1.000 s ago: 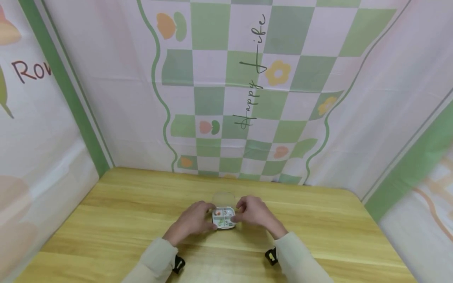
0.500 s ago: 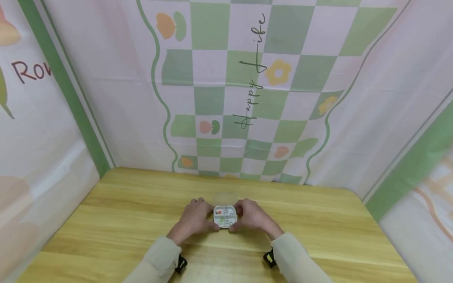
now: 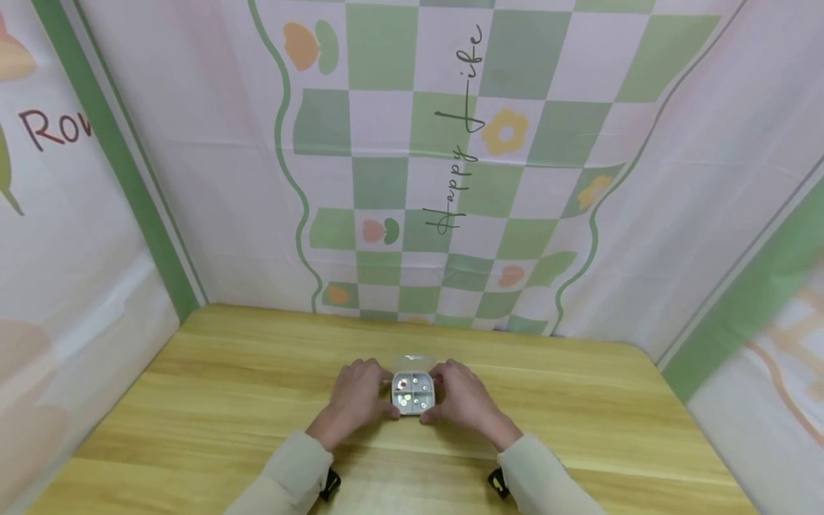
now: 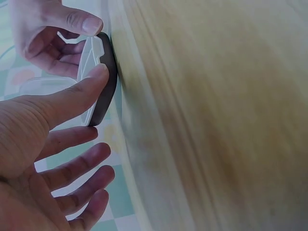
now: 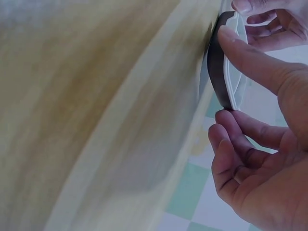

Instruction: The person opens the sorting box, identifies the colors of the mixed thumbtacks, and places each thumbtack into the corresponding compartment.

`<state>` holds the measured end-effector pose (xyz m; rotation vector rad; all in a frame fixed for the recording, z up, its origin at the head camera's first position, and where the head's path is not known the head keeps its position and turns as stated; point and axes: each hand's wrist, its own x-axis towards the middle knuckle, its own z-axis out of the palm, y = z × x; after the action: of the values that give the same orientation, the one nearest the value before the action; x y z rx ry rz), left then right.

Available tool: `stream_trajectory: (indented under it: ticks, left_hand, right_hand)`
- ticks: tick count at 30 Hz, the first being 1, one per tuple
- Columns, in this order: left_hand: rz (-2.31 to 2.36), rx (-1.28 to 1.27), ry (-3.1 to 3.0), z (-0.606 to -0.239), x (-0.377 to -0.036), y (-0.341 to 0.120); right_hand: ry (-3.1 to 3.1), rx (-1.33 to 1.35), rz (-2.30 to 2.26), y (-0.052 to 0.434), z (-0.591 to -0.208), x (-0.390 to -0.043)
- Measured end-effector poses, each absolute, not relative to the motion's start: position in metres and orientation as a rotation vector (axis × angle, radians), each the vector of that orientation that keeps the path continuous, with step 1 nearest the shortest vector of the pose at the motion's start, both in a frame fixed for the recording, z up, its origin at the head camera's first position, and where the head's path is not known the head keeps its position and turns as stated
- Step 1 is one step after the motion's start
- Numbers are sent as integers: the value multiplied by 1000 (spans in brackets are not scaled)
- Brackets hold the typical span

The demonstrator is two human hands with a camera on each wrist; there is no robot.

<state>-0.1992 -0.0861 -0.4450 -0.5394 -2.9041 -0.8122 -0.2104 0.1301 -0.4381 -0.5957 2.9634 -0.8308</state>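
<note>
Wooden counter (image 3: 212, 400) fronts a checked green-and-white cloth backdrop (image 3: 450, 164). Near its middle sits a small compartment box (image 3: 413, 393), four sections showing tiny coloured bits, its clear lid (image 3: 412, 361) raised at the far edge. Left hand (image 3: 357, 397) holds the box's left side, thumb on the near rim, so that grip is closed on it. Right hand (image 3: 462, 398) pinches the right side likewise. Cream sleeves (image 3: 290, 479) cover both forearms.
</note>
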Motion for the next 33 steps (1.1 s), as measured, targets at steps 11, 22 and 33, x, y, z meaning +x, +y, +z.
stream_trajectory:
  ticks: [11,22,33]
  left_hand:
    - [-825,-531,-2902,-443,-199,-85]
    - [-806,-613,-2978,-441,-201,-86]
    - [-832,-610,-3110,-437,-202,-86]
  right_hand:
    - [2987,-586,-823,130,-439,-209]
    - [2911,-591,-822,131,-436,-214]
    - [2752,-588,-883,137,-431,-220]
